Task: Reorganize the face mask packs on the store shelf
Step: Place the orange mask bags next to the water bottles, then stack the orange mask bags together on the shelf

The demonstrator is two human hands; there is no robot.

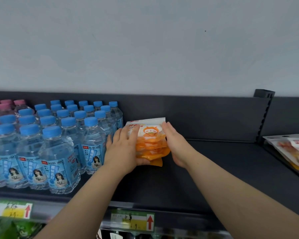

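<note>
Two bare forearms reach up over the shelf's front rail, where price tags (133, 219) with red arrows are clipped. The left hand (123, 149) lies on the left side of a stack of orange mask packs (151, 140), its fingers straight across the top pack and its thumb along the stack's lower edge. The right hand (177, 145) is flat against the stack's right edge, fingers straight and together, pointing toward the back panel. The stack sits between the two palms, pressed from both sides rather than clasped, and rests on the dark shelf (223, 169) just right of rows of blue-capped bottles (59, 135). More packs (292, 149) lie on the next shelf, far right.
</note>
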